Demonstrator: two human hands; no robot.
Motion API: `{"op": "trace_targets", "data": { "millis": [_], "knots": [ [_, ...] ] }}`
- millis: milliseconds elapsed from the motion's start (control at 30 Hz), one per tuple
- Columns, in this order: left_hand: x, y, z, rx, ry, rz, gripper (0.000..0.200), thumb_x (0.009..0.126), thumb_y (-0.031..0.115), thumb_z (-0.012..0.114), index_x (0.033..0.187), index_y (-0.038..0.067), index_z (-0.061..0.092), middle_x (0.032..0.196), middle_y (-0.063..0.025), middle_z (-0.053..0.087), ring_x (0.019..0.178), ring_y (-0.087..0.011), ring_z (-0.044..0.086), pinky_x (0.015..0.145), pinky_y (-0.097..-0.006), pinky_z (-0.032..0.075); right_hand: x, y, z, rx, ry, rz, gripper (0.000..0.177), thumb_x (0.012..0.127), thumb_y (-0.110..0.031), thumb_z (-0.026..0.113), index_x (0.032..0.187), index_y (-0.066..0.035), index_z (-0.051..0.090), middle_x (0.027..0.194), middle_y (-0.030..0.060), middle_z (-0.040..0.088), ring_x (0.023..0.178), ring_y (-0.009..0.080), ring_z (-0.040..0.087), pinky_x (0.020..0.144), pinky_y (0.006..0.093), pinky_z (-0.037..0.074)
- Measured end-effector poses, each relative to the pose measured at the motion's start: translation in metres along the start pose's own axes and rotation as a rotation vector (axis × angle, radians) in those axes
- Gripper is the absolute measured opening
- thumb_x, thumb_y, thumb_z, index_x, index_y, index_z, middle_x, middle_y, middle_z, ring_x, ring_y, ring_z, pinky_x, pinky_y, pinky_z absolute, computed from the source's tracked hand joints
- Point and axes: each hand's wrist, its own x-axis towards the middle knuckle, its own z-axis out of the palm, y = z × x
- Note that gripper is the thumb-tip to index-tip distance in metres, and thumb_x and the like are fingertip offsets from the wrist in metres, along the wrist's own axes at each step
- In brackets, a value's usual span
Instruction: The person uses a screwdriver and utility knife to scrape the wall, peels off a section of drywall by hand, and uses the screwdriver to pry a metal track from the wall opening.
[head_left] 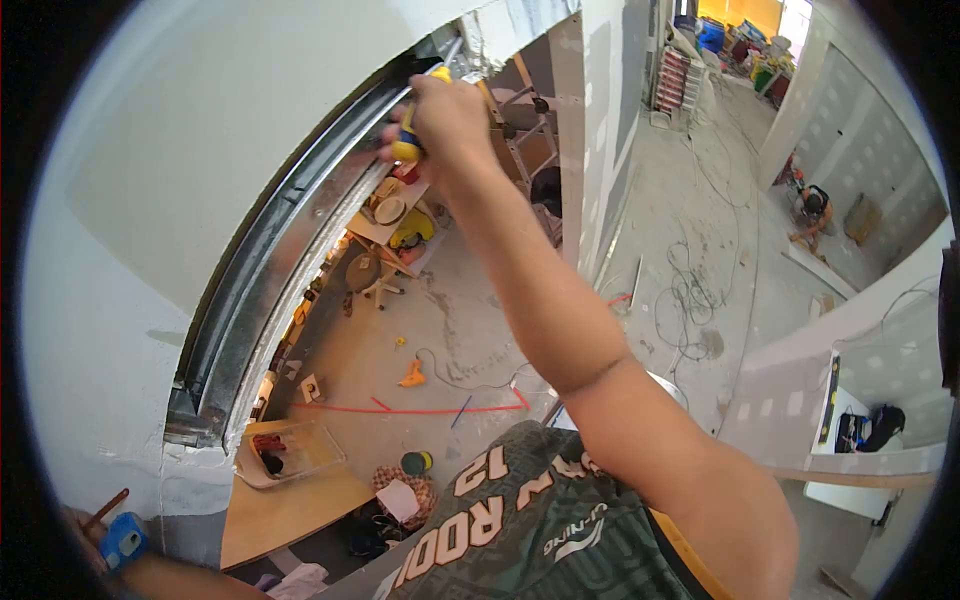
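My right hand is closed round the yellow and blue handle of a tool, at the upper end of a curved opening in the white wall. A thin metal shaft runs up from the tool towards the opening's broken plaster edge. Shiny metal framing lines the curve below this hand. At the lower left, my left hand is dark and partly cut off beside the wall, with a blue item at its wrist. A thin reddish-brown shape shows by that hand; its fingers are not clear.
Below are a wooden board with a clear tray, an orange glue gun, red floor tape, a stool and a ladder. Cables lie on the floor at right. Another person crouches in the far-right room.
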Motion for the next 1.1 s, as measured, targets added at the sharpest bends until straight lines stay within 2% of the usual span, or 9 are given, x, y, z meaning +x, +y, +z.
{"op": "trace_targets", "data": {
  "millis": [267, 500, 567, 633, 800, 900, 967, 1000, 1100],
  "knots": [
    [-0.002, -0.007, 0.01, -0.01, 0.024, 0.017, 0.051, 0.101, 0.043, 0.037, 0.126, 0.002, 0.055, 0.095, -0.008, 0.061, 0.075, -0.0225, 0.057, 0.064, -0.0373, 0.049, 0.005, -0.01, -0.011, -0.042, -0.039, 0.013, 0.022, 0.094, -0.015, 0.054, 0.105, 0.003, 0.048, 0.076, 0.0136, 0.057, 0.051, 0.0225, 0.057, 0.043, 0.0408, 0.054],
    [-0.004, -0.006, 0.013, -0.027, 0.012, 0.009, 0.051, 0.101, 0.044, 0.038, 0.127, 0.003, 0.055, 0.096, -0.0083, 0.06, 0.078, -0.0232, 0.057, 0.067, -0.0389, 0.049, 0.002, -0.06, -0.074, -0.25, -0.138, 0.116, 0.017, 0.092, -0.015, 0.06, 0.101, -0.001, 0.056, 0.07, 0.0046, 0.056, 0.043, 0.0078, 0.048, 0.031, 0.0206, 0.035],
    [0.003, -0.014, 0.04, 0.156, 0.416, 0.171, 0.039, 0.106, 0.037, 0.036, 0.093, 0.001, 0.044, 0.066, -0.0039, 0.043, 0.048, -0.0153, 0.046, 0.041, -0.0276, 0.046, 0.015, -0.071, -0.09, -0.158, -0.249, 0.23, 0.019, 0.092, -0.016, 0.06, 0.103, -0.001, 0.055, 0.071, 0.0043, 0.055, 0.043, 0.0063, 0.049, 0.029, 0.0185, 0.036],
    [0.008, -0.017, 0.037, 0.136, 0.346, 0.146, 0.038, 0.106, 0.037, 0.036, 0.093, 0.002, 0.045, 0.066, -0.0036, 0.043, 0.048, -0.015, 0.046, 0.042, -0.0277, 0.046, 0.022, -0.084, -0.104, -0.074, -0.394, 0.246, 0.022, 0.092, -0.017, 0.06, 0.105, 0.0, 0.054, 0.072, 0.0042, 0.055, 0.043, 0.0057, 0.049, 0.029, 0.0174, 0.038],
    [0.025, -0.028, 0.039, 0.077, 0.294, 0.156, 0.04, 0.106, 0.038, 0.037, 0.091, 0.002, 0.046, 0.065, -0.0029, 0.042, 0.048, -0.0149, 0.046, 0.042, -0.0279, 0.046, 0.018, -0.076, -0.105, -0.312, -0.293, 0.126, 0.024, 0.092, -0.02, 0.061, 0.104, 0.001, 0.055, 0.073, 0.0055, 0.057, 0.045, 0.0062, 0.051, 0.031, 0.0186, 0.04],
    [0.036, -0.049, 0.051, -0.388, 0.584, 0.735, 0.043, 0.105, 0.04, 0.036, 0.091, 0.001, 0.046, 0.064, -0.0028, 0.042, 0.049, -0.015, 0.046, 0.042, -0.0276, 0.046, -0.003, -0.062, -0.101, -0.304, -0.265, 0.108, 0.027, 0.092, -0.021, 0.062, 0.107, 0.0, 0.056, 0.073, 0.005, 0.057, 0.047, 0.008, 0.052, 0.032, 0.022, 0.04],
    [0.016, -0.016, 0.025, 0.085, 0.238, 0.134, 0.046, 0.105, 0.043, 0.036, 0.092, 0.001, 0.047, 0.064, -0.0031, 0.041, 0.049, -0.0151, 0.046, 0.042, -0.0276, 0.046, -0.034, -0.044, -0.098, -0.446, -0.213, 0.068, 0.028, 0.092, -0.02, 0.062, 0.112, -0.001, 0.056, 0.073, 0.0039, 0.056, 0.048, 0.0099, 0.051, 0.034, 0.0252, 0.04],
    [0.024, -0.03, 0.035, 0.078, 0.238, 0.132, 0.046, 0.105, 0.043, 0.036, 0.092, 0.001, 0.047, 0.064, -0.0031, 0.041, 0.049, -0.0151, 0.046, 0.042, -0.0276, 0.046, -0.045, -0.034, -0.104, -0.503, -0.214, 0.051, 0.028, 0.092, -0.019, 0.062, 0.113, -0.002, 0.056, 0.073, 0.0037, 0.056, 0.048, 0.0102, 0.051, 0.036, 0.0255, 0.04],
    [0.027, -0.046, 0.038, -0.429, 0.618, 0.751, 0.047, 0.104, 0.045, 0.036, 0.092, 0.002, 0.047, 0.065, -0.0045, 0.043, 0.048, -0.0159, 0.045, 0.042, -0.0284, 0.047, -0.068, -0.003, -0.146, -0.626, -0.188, 0.014, 0.033, 0.088, -0.014, 0.063, 0.118, -0.003, 0.055, 0.073, 0.0031, 0.055, 0.049, 0.009, 0.05, 0.039, 0.0245, 0.038]
  ]
}}
